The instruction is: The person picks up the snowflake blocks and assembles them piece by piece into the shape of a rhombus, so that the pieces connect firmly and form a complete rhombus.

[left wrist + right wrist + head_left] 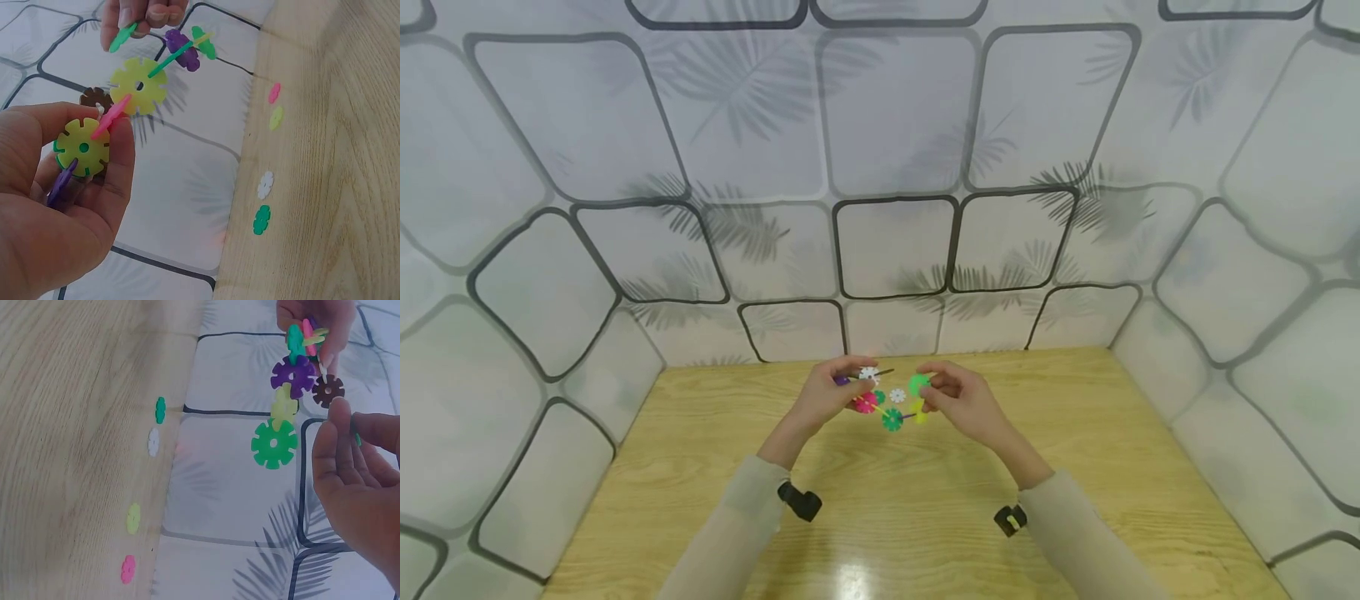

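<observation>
Fingers of the left hand (pixel 815 402) curled round a chain of notched plastic discs (pixel 152 95), right hand (pixel 967 406) pinching one green disc (pixel 122 39) near it, chain held above the wooden table (pixel 910 517), four loose discs (pixel 265 185) lying there, leaf-patterned wall (pixel 895 250) beyond.

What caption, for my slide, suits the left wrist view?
Left fingers grip linked notched discs; right fingers pinch a green disc.

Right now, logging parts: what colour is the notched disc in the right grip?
Green notched disc, best in the left wrist view.
</observation>
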Tool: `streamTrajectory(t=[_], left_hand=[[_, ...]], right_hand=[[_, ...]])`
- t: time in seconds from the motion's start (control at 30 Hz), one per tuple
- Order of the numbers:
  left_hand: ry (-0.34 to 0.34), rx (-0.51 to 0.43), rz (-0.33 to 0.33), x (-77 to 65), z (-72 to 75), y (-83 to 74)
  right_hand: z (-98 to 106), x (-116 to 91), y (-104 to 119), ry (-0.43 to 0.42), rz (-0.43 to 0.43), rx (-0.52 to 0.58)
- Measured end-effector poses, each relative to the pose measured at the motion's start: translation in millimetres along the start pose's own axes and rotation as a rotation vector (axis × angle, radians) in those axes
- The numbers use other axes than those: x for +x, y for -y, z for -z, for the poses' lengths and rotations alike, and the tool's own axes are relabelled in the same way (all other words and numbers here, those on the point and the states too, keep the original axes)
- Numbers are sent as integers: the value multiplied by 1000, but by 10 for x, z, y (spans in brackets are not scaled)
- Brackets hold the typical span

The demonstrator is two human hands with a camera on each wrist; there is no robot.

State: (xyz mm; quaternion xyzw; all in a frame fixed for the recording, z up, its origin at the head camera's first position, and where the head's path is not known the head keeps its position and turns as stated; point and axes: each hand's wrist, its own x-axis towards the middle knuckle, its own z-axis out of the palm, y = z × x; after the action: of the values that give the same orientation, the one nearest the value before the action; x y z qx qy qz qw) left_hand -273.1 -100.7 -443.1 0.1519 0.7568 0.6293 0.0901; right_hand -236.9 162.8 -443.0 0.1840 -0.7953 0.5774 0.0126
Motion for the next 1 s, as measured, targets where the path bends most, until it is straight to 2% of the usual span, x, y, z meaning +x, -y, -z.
streamTrajectory(t=[0.33, 1.0], left_hand=[[61, 29, -7, -16, -20, 23], [96, 32, -10, -24, -14, 15]], right_hand=[[-53, 78, -28, -7, -5, -6], [-118, 164, -67, -35, -6, 10]])
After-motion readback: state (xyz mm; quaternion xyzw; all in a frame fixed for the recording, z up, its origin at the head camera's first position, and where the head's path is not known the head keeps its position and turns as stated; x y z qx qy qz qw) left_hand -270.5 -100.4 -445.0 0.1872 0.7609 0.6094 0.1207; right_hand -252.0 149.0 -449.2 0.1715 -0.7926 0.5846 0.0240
